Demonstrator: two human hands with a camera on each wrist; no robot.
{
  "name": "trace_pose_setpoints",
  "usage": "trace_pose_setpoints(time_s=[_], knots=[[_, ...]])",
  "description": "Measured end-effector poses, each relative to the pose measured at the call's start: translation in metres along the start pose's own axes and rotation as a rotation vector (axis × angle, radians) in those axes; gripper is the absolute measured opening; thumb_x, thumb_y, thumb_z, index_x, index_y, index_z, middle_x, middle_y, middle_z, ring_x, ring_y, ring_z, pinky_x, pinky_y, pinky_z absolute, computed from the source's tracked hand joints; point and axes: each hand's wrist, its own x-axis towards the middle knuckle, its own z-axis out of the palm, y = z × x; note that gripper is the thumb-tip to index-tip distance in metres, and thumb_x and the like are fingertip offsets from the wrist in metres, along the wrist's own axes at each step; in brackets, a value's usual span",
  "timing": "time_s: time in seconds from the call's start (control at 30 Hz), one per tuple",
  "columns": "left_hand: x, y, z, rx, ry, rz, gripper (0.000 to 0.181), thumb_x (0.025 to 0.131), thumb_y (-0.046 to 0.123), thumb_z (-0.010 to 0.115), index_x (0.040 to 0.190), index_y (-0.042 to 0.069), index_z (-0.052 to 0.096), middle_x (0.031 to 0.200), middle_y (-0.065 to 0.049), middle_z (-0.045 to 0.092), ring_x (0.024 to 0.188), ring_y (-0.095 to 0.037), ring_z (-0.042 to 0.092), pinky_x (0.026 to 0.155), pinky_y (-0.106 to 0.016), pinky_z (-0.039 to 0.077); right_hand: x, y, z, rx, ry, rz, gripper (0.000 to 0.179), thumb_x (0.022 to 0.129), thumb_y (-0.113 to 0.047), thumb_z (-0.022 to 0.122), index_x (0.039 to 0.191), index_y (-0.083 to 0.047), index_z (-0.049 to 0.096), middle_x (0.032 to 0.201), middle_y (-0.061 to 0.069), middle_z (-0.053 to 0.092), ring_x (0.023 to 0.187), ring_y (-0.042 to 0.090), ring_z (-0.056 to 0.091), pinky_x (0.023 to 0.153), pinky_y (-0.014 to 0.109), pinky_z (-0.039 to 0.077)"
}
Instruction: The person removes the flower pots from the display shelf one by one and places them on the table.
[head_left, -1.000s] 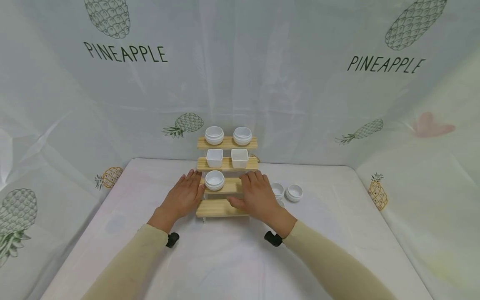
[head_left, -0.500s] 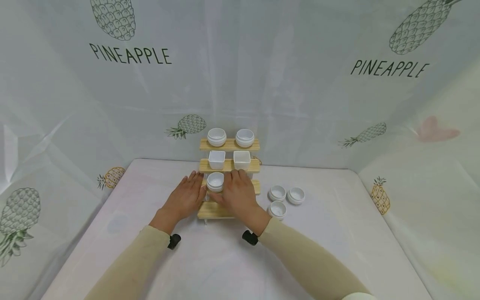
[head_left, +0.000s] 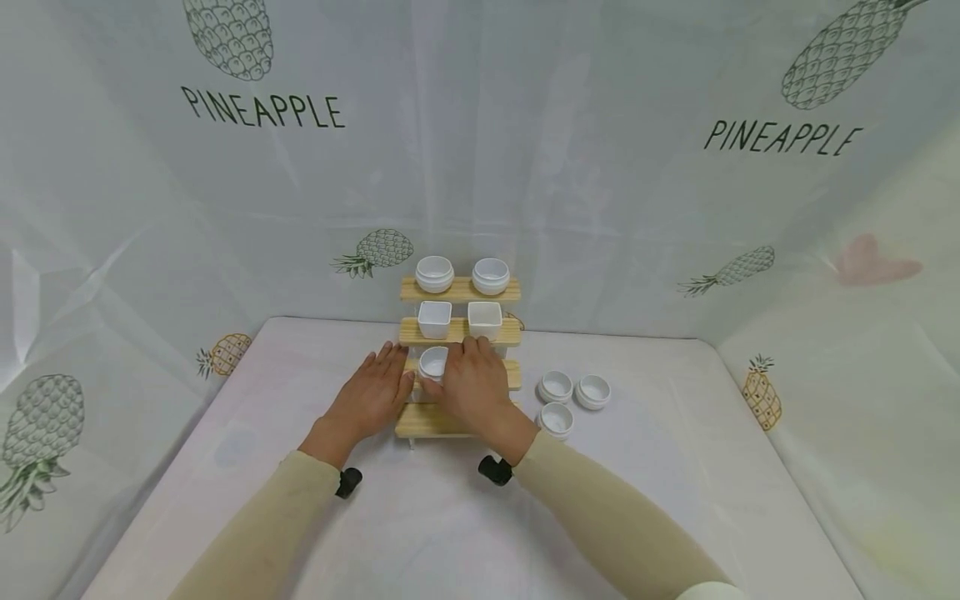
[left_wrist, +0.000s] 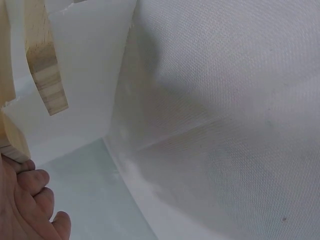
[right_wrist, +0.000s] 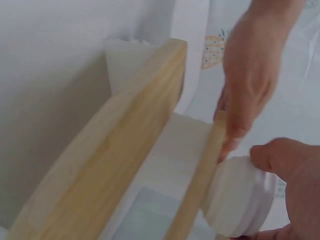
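On the third board down of the wooden tiered stand [head_left: 442, 421], a round white bowl [head_left: 433, 362] sits near the left end. My right hand [head_left: 474, 387] grips this bowl, thumb on its near side; in the right wrist view the bowl [right_wrist: 237, 195] shows between thumb and fingers. My left hand [head_left: 372, 389] lies along the stand's left side with fingers extended, touching the board ends. In the left wrist view its fingers [left_wrist: 42, 200] appear just below a board end. Part of the third board is hidden behind my right hand.
Two round bowls [head_left: 491, 276] stand on the top board and two square white bowls [head_left: 484, 320] on the second. Three round bowls [head_left: 556, 419] sit on the white-covered table [head_left: 652, 467] right of the stand. A pineapple-print curtain [head_left: 600, 183] hangs behind.
My right hand has moved left from the right part of the third board to the bowl, which then shifts slightly right. My left hand stays at the stand's left side.
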Motion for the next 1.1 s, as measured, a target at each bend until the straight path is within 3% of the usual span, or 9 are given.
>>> trace_pose_setpoints(time_s=[0.2,0.4,0.5,0.8,1.1], knots=[[-0.001,0.0,0.0,-0.007,-0.003,-0.005,0.066,0.117,0.04,0.026,0.163,-0.008,0.028,0.17,-0.025,0.029,0.162,-0.038,0.022,0.132,-0.055,0.021,-0.005,0.01,-0.006,0.061,-0.032,-0.041,0.063,0.089,-0.06,0.076,0.109,-0.001,0.067,0.097,0.01,0.061,0.092,0.026,0.053,0.077,0.036,0.053],[-0.001,0.001,0.0,-0.01,-0.001,-0.005,0.067,0.117,0.04,0.026,0.163,-0.008,0.027,0.17,-0.025,0.028,0.162,-0.038,0.021,0.133,-0.055,0.02,-0.015,0.023,0.0,0.014,0.127,-0.156,0.061,0.082,-0.06,0.078,0.103,-0.005,0.063,0.091,0.007,0.057,0.085,0.025,0.051,0.069,0.034,0.049],[-0.001,0.001,0.001,-0.01,0.004,-0.005,0.066,0.117,0.039,0.026,0.163,-0.009,0.027,0.17,-0.026,0.029,0.162,-0.038,0.022,0.132,-0.056,0.02,-0.021,0.029,-0.001,0.011,0.169,-0.181,0.06,0.082,-0.061,0.078,0.1,-0.006,0.062,0.09,0.006,0.055,0.083,0.025,0.05,0.066,0.034,0.044],[0.0,0.001,0.002,-0.013,-0.009,-0.016,0.067,0.117,0.039,0.025,0.163,-0.008,0.026,0.171,-0.025,0.027,0.162,-0.038,0.02,0.133,-0.055,0.019,-0.045,0.06,-0.011,0.053,0.115,-0.157,0.056,0.084,-0.054,0.08,0.1,-0.004,0.06,0.092,0.009,0.057,0.086,0.027,0.051,0.07,0.036,0.041],[0.0,0.001,0.001,-0.004,-0.017,-0.022,0.067,0.117,0.04,0.024,0.163,-0.008,0.025,0.171,-0.025,0.026,0.162,-0.038,0.02,0.133,-0.055,0.019,-0.073,0.108,-0.014,0.071,0.184,-0.134,0.058,0.076,-0.048,0.086,0.101,-0.001,0.062,0.09,0.011,0.059,0.082,0.029,0.05,0.068,0.037,0.041]])
